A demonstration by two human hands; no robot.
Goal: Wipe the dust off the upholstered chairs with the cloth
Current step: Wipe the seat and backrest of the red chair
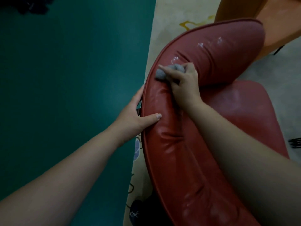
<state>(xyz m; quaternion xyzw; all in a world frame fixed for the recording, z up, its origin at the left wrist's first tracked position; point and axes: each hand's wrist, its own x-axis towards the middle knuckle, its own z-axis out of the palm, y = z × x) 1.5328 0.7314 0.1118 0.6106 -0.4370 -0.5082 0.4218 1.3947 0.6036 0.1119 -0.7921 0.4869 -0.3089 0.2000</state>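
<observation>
A red leather-like upholstered chair (pixel 216 51) with a curved padded backrest fills the middle and right; its seat (pixel 247 110) lies below the backrest. White dust specks show on the upper backrest. My right hand (pixel 184 82) grips a bunched grey cloth (pixel 166 71) and presses it against the top of the backrest. My left hand (pixel 138 115) grips the backrest's outer edge, thumb on the front face, fingers wrapped behind it and hidden.
A dark green wall (pixel 73 79) stands close on the left. An orange chair (pixel 254 12) sits at the top right on a pale patterned floor (pixel 175 15). A dark object (pixel 295 142) shows at the right edge.
</observation>
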